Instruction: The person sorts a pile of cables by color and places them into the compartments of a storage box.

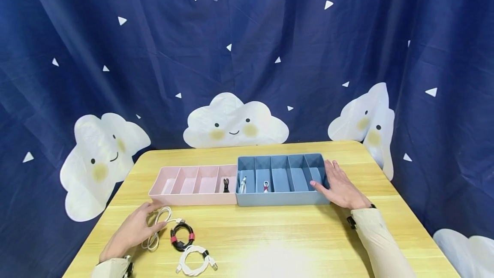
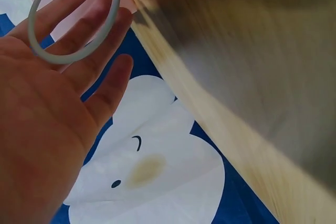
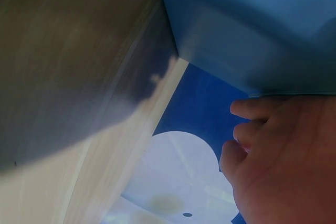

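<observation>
My left hand [image 1: 133, 228] is at a loosely coiled white cable [image 1: 153, 238] by the front left corner of the pink divided box [image 1: 193, 199]. In the left wrist view, the fingers [image 2: 86, 69] are extended behind a loop of that cable [image 2: 73, 57], not curled round it; the thumb is hidden. At the right end of the blue divided box [image 1: 281, 199] lies my right hand [image 1: 343, 188], its thumb over the end compartment and its fingers along the outer side. The right wrist view shows this hand [image 3: 289, 150] beside the blue wall [image 3: 226, 40].
A black cable coil [image 1: 181, 247] with red ties and a white coil [image 1: 189, 271] with a black tie lie at the front left of the wooden table [image 1: 278, 231]. A black cable [image 1: 226, 185] sits in the pink box, two white cables [image 1: 243, 185] in the blue one.
</observation>
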Demonstrator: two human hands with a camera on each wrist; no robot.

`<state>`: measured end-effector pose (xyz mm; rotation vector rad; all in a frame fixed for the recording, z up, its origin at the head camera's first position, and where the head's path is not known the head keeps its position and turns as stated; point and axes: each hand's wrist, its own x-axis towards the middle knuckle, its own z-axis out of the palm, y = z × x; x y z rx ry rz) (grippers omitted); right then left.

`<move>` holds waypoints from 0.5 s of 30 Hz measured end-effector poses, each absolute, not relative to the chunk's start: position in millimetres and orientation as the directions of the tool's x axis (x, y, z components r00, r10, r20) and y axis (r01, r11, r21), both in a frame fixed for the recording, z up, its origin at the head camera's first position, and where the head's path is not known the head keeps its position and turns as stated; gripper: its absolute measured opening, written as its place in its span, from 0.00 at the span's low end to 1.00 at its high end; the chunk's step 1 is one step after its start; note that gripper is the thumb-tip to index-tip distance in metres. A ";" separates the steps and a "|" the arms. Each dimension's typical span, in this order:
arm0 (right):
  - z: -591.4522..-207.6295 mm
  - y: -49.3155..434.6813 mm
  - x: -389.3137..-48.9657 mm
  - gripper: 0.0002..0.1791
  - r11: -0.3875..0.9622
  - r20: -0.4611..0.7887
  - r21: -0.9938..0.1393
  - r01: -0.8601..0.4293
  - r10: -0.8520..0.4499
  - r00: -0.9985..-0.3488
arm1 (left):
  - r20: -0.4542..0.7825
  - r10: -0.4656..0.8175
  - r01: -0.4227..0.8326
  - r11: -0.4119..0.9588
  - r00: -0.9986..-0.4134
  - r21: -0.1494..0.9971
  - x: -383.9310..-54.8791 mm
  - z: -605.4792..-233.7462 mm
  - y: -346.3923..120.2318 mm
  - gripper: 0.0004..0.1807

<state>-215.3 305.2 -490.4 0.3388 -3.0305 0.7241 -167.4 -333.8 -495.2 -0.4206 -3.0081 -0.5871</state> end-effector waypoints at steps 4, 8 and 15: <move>-491.1 305.2 -215.4 0.58 0.868 0.057 -0.448 -0.212 -0.209 -0.976 | 0.062 0.263 0.267 0.884 -0.963 0.383 -169.7 -496.4 -335.9 0.37; -491.5 305.1 -215.9 0.58 0.871 0.063 -0.442 -0.215 -0.209 -0.976 | 0.056 0.264 0.265 0.887 -0.963 0.378 -170.7 -498.1 -335.5 0.36; -492.1 305.6 -216.5 0.58 0.869 0.067 -0.446 -0.217 -0.209 -0.976 | 0.043 0.247 0.246 0.902 -0.968 0.356 -172.5 -498.4 -332.8 0.33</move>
